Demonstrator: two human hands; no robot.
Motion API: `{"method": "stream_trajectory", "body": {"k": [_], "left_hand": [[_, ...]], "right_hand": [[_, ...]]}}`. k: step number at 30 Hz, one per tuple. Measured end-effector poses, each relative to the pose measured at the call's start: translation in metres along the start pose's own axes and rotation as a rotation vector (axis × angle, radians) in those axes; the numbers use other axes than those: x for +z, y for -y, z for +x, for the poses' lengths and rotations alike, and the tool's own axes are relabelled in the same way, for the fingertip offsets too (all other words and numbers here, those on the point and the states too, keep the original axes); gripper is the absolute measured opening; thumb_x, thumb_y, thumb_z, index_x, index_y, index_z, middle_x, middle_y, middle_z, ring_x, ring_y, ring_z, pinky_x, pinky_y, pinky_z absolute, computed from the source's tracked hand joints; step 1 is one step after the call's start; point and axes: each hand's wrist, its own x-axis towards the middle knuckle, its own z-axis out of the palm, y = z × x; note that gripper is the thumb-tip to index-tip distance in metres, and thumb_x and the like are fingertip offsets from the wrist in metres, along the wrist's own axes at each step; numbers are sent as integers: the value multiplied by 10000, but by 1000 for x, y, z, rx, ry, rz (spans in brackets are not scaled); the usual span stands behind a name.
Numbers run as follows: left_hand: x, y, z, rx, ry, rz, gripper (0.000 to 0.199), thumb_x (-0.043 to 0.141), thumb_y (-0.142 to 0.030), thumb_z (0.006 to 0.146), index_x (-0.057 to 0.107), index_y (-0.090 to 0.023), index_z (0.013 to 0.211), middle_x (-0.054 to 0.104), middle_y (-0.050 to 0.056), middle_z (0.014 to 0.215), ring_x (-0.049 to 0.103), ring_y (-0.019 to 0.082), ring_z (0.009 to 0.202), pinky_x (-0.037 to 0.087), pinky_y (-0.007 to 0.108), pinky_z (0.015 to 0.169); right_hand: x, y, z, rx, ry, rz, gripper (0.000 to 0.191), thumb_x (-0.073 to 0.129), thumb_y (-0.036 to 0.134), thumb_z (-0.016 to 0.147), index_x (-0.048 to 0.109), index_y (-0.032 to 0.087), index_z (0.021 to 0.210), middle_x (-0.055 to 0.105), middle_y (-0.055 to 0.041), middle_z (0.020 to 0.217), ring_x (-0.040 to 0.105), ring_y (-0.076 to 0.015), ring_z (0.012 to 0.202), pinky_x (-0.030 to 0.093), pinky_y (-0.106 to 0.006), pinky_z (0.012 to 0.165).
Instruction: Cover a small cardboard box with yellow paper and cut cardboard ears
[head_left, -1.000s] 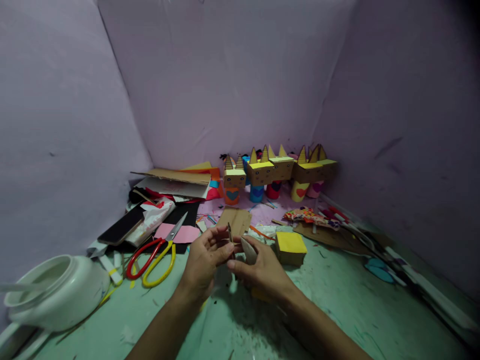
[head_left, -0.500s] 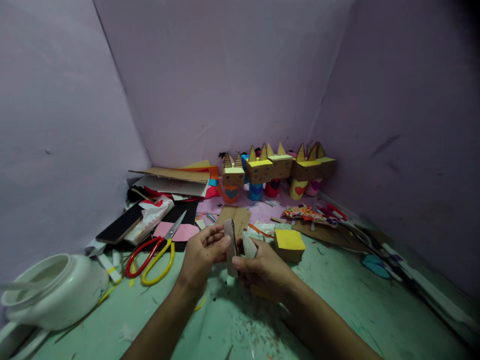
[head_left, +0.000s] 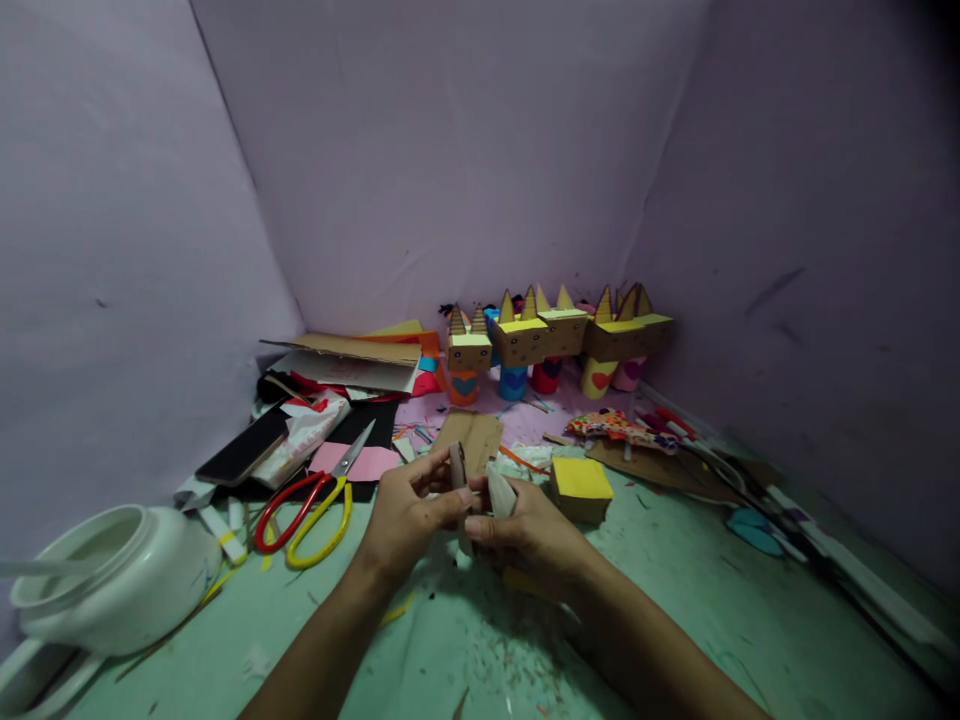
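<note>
Between both hands stands a narrow strip of cardboard (head_left: 458, 470), turned nearly edge-on to me. My left hand (head_left: 416, 505) is closed on its left side, thumb reaching across the front. From the right, my right hand (head_left: 521, 525) pinches the same strip with its thumb. Tucked in the right fingers is also a pale, whitish piece (head_left: 500, 490) whose kind I cannot make out. A cardboard block with a yellow top (head_left: 582, 480) sits just beyond the right hand. Part of a yellow piece (head_left: 529, 583) shows on the table under the right wrist.
Scissors (head_left: 319, 510) with red and yellow handles lie left, near a white pot (head_left: 120, 575). Several horned cardboard figures (head_left: 521, 342) line the back. Flat cardboard (head_left: 345, 350) is stacked back left; a patterned cloth (head_left: 619, 430) and cables lie right.
The cardboard strip has turned more edge-on, and my left thumb has shifted right across it toward the right hand. The view has moved slightly.
</note>
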Motion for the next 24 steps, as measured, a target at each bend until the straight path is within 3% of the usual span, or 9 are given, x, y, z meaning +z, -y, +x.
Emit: {"method": "stream_trajectory", "body": {"k": [4,10,14,18,24], "left_hand": [[0,0,0,-51,22,-26,526,720,-221,557,620,-93,1057,701,108,880,648,270,778,520,323,582],[2,0,1,-90,16,-79,445,708,-180,568,636,-113,1001,710,92,823,656,235,710,512,296,558],[-3,-4,1,-114,53,-224,364,624,-186,630,637,-100,984,700,116,890,653,223,710,486,261,522],[-6,-5,3,-160,75,-438,329,562,-146,620,652,-92,931,704,117,853,651,228,755,484,265,584],[5,-2,3,-125,23,-375,406,665,-171,585,650,-97,983,705,88,830,642,223,794,482,271,673]], "right_hand": [[-2,1,0,45,-32,-28,491,819,234,443,585,142,866,612,30,605,511,-91,464,350,-187,395],[-3,0,-1,35,-60,-67,489,823,279,451,594,138,859,617,15,614,514,-97,463,361,-190,385],[-1,2,-1,4,-102,-93,483,770,389,542,619,139,926,575,37,565,393,-45,361,345,-189,359],[0,3,-1,2,-169,-101,436,787,325,509,602,152,864,533,72,529,363,-34,356,373,-191,369],[1,3,1,-88,-225,-61,387,786,231,448,550,156,746,539,78,526,363,-31,353,332,-174,340]]}}
